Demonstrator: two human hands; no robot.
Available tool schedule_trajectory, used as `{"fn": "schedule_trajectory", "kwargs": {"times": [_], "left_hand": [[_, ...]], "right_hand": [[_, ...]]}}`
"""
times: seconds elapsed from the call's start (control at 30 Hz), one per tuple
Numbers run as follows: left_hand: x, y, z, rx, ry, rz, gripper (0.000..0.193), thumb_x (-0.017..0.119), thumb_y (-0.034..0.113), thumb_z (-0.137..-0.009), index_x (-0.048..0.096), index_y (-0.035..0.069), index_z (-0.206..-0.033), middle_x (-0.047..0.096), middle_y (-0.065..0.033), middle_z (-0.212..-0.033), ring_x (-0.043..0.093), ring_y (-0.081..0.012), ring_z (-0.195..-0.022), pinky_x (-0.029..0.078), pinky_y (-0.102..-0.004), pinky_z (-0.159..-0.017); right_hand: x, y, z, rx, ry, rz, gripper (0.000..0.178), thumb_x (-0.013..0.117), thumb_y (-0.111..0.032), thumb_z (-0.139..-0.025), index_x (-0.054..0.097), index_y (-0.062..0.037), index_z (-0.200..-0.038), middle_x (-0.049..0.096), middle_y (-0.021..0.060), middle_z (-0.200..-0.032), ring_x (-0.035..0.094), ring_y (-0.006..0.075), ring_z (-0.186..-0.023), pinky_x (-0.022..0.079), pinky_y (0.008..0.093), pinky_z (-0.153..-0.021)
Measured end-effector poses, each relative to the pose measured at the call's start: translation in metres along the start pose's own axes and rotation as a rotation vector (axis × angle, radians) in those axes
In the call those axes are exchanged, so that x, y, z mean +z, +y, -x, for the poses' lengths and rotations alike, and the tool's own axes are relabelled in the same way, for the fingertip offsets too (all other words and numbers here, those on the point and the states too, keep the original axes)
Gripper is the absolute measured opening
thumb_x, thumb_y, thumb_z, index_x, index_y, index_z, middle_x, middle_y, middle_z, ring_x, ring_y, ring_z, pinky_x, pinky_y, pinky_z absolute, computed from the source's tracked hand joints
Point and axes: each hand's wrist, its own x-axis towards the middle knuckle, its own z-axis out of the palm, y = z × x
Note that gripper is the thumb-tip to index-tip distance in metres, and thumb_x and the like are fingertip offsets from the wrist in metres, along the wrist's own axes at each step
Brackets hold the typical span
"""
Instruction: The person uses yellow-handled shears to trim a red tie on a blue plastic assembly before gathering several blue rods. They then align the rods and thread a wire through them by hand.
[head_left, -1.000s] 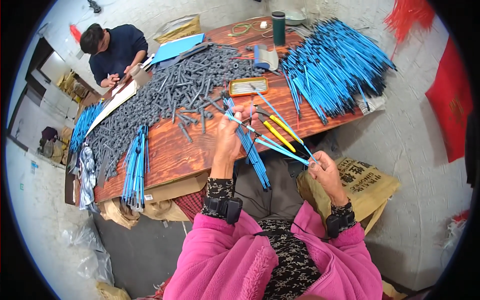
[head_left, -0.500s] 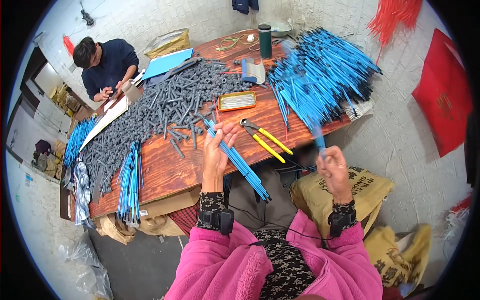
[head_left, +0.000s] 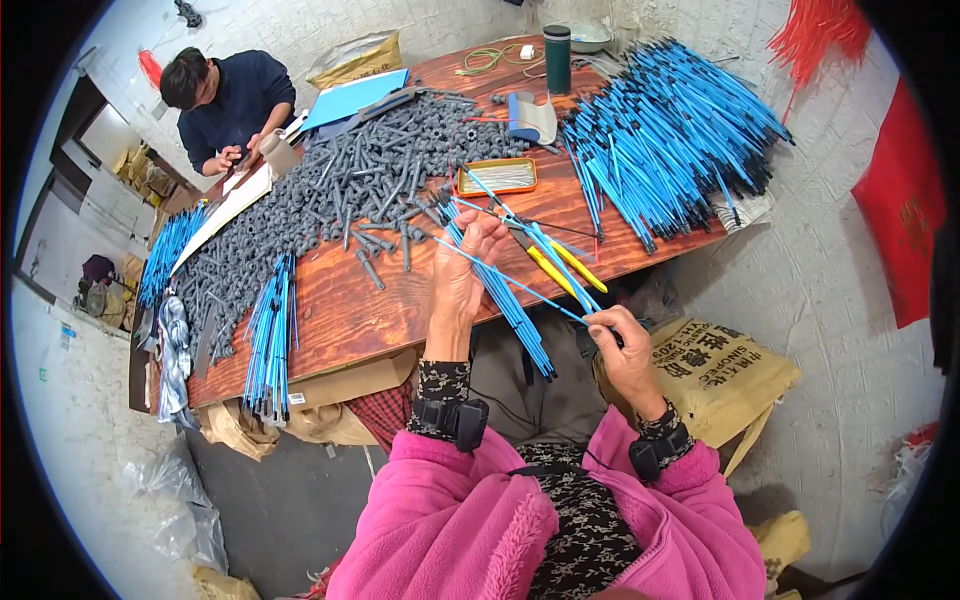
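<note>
My left hand (head_left: pixel 466 268) is closed around a bundle of thin blue rods (head_left: pixel 518 328) with dark ends, which slants down past the table's front edge. To its right, my right hand (head_left: pixel 625 350) grips a few more blue rods (head_left: pixel 572 283) by their near ends. Those rods fan out toward the left hand, and one of them crosses the bundle. Behind them, pliers with yellow handles (head_left: pixel 547 264) lie on the table, partly covered by the rods. An orange-rimmed tin (head_left: pixel 500 190) of thin pale sticks sits just beyond the left hand.
A broad heap of grey plastic parts (head_left: pixel 335 195) covers the table's left and middle. Blue rods (head_left: pixel 680 135) are piled at the right; another bunch (head_left: pixel 268 345) overhangs the front left edge. A green bottle (head_left: pixel 557 62) stands at the back. A co-worker (head_left: pixel 236 110) sits far left.
My right hand has come down and left from the rod pile's near edge, with blue rods now beside the left hand's bundle. The view has shifted slightly.
</note>
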Motion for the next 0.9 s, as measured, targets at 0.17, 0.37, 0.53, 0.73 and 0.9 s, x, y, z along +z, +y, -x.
{"fn": "schedule_trajectory", "kwargs": {"times": [0.17,0.37,0.53,0.73,0.9], "left_hand": [[-0.003,0.002,-0.004,-0.075,0.103,-0.021,0.02,0.068,0.018,-0.096,0.06,0.009,-0.112,0.069,-0.0075,-0.105,0.067,-0.0205,-0.097,0.057,-0.0329,-0.086],[-0.014,0.003,-0.006,-0.125,0.141,-0.046,0.015,0.065,0.018,-0.097,0.06,0.012,-0.111,0.068,-0.0059,-0.1,0.067,-0.0181,-0.088,0.057,-0.0328,-0.079],[-0.013,0.003,-0.006,-0.092,-0.117,0.183,0.019,0.065,0.017,-0.097,0.059,0.013,-0.114,0.067,-0.0063,-0.1,0.066,-0.0181,-0.087,0.057,-0.0333,-0.079],[-0.001,0.009,0.003,-0.209,0.006,0.192,0.028,0.06,0.019,-0.1,0.055,0.013,-0.127,0.067,-0.0112,-0.109,0.065,-0.0219,-0.092,0.056,-0.0403,-0.087],[-0.011,0.014,0.004,-0.244,-0.061,0.17,0.028,0.054,0.023,-0.103,0.053,0.012,-0.129,0.065,-0.0164,-0.121,0.065,-0.0256,-0.098,0.054,-0.046,-0.093]], "right_hand": [[0.007,-0.007,0.002,-0.014,-0.056,0.011,0.009,0.062,-0.004,-0.094,0.065,0.0001,-0.101,0.058,0.0068,-0.086,0.056,0.0167,-0.078,0.045,0.0286,-0.071],[0.008,0.001,0.006,0.032,-0.03,-0.022,0.01,0.06,-0.008,-0.097,0.064,-0.0015,-0.103,0.057,0.0037,-0.086,0.054,0.0138,-0.078,0.044,0.0272,-0.071],[0.02,0.022,0.016,0.271,0.034,-0.38,0.013,0.06,-0.014,-0.1,0.062,-0.0029,-0.106,0.053,-0.002,-0.081,0.046,0.006,-0.069,0.039,0.0219,-0.061],[0.032,0.02,0.023,0.49,0.013,-0.7,0.02,0.055,-0.026,-0.104,0.055,-0.0088,-0.112,0.046,-0.0054,-0.077,0.034,0.0009,-0.061,0.027,0.0171,-0.052],[0.041,0.026,0.026,0.458,0.011,-0.663,0.023,0.054,-0.03,-0.104,0.052,-0.0095,-0.115,0.045,-0.0059,-0.076,0.032,0.0004,-0.06,0.025,0.0165,-0.051]]}}
